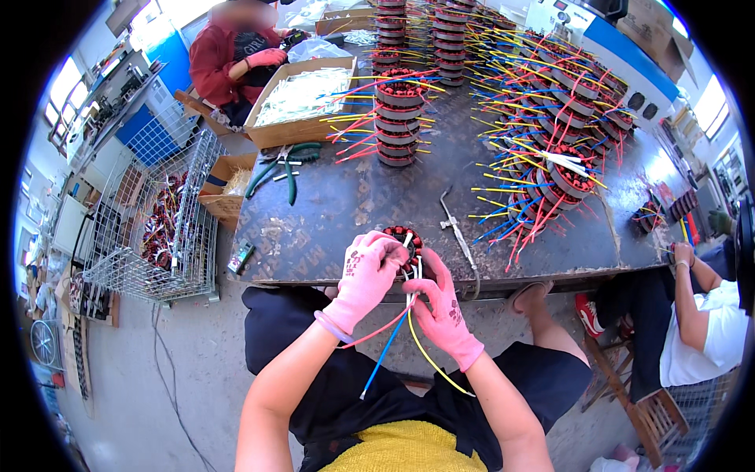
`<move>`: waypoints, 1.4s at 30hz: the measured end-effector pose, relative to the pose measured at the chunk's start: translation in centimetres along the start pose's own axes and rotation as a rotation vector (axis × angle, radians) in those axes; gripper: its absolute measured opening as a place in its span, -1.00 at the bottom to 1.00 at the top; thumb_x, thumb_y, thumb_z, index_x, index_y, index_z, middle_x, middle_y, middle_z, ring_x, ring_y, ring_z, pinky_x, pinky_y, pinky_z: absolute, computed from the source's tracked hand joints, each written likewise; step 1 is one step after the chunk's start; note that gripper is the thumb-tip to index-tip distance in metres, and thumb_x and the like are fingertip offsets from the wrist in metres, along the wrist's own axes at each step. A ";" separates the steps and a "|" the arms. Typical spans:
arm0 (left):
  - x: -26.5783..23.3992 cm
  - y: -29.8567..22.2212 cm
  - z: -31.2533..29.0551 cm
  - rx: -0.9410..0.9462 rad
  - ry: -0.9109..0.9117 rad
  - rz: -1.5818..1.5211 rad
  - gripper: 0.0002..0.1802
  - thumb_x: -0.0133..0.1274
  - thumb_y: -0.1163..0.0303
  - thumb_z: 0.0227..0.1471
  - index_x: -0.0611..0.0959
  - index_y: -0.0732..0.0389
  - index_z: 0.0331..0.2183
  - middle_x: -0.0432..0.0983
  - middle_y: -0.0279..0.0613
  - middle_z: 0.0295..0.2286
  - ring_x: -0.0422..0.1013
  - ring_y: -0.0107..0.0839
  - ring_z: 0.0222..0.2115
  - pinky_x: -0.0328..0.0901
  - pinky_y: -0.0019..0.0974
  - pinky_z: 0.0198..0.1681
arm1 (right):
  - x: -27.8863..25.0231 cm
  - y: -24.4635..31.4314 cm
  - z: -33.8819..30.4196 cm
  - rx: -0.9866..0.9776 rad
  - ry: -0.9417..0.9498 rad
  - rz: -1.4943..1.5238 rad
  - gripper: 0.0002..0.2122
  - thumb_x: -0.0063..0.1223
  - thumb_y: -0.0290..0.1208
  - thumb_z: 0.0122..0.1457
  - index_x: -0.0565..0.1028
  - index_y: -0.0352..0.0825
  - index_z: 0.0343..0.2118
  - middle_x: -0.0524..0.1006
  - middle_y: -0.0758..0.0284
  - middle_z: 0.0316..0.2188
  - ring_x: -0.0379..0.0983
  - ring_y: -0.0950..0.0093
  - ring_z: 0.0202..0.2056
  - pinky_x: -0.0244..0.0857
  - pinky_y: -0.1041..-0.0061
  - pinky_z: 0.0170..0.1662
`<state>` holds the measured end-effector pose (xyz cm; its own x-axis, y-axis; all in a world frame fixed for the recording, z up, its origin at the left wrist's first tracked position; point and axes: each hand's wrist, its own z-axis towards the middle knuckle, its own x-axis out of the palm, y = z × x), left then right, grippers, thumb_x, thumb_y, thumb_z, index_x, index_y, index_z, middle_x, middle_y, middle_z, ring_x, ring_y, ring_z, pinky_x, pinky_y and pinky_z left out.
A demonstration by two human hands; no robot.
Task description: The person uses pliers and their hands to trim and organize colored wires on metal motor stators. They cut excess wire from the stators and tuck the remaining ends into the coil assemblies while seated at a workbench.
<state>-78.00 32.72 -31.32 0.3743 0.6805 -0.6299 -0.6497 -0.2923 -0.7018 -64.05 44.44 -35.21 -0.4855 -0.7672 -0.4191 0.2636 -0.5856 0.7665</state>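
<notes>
At the table's near edge I hold a ring-shaped motor stator (403,234) with red windings. My left hand (368,271), in a pink glove, is closed on its left side, the fingertips at its inner rim. My right hand (442,309), gloved the same, pinches the white-sleeved leads just below the stator. Red, blue and yellow lead wires (383,358) hang from there toward my lap. The fingers partly hide the stator. A thin metal air gun (456,228) on a hose lies to the right of my hands.
Stacked stators (397,118) stand on the dark table (314,236), with a large pile (550,149) at right. A box of white sleeves (303,94) and green-handled pliers (287,169) lie left. A wire cage (157,228) stands beside the table. Co-workers sit far left and at right.
</notes>
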 end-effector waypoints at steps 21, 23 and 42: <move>-18.1 12.1 3.5 -0.254 -0.067 0.404 -0.76 0.28 0.38 -0.07 0.61 0.32 -0.38 0.52 -0.14 -0.45 0.49 -0.31 -0.37 0.36 -0.27 -0.26 | -0.5 1.1 0.1 0.150 0.050 0.046 -0.68 0.07 -0.66 0.03 0.51 -0.20 -0.13 0.15 0.12 0.29 0.03 0.08 0.32 0.00 0.18 0.32; -19.1 13.8 3.8 -0.215 -0.070 0.531 -0.73 0.30 0.24 -0.11 0.63 0.22 -0.44 0.54 -0.10 -0.45 0.48 -0.15 -0.34 0.34 -0.16 -0.25 | -0.9 1.7 0.3 0.172 0.056 0.079 -0.70 0.06 -0.64 0.04 0.50 -0.20 -0.14 0.15 0.12 0.30 0.02 0.08 0.33 0.00 0.19 0.31; -18.5 17.3 5.2 -0.244 0.073 0.793 -0.77 0.24 0.19 -0.04 0.70 0.09 -0.33 0.55 -0.20 -0.31 0.48 -0.16 -0.22 0.36 -0.12 -0.13 | -0.7 1.8 0.7 0.162 0.082 -0.016 -0.68 0.18 -0.56 0.02 0.53 -0.17 -0.12 0.19 0.14 0.28 0.06 0.08 0.30 0.00 0.14 0.30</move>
<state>-99.57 18.59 -30.10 -0.0866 0.1689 -0.9818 -0.5799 -0.8099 -0.0882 -63.82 44.12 -33.23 -0.4171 -0.7807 -0.4653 0.1155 -0.5533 0.8249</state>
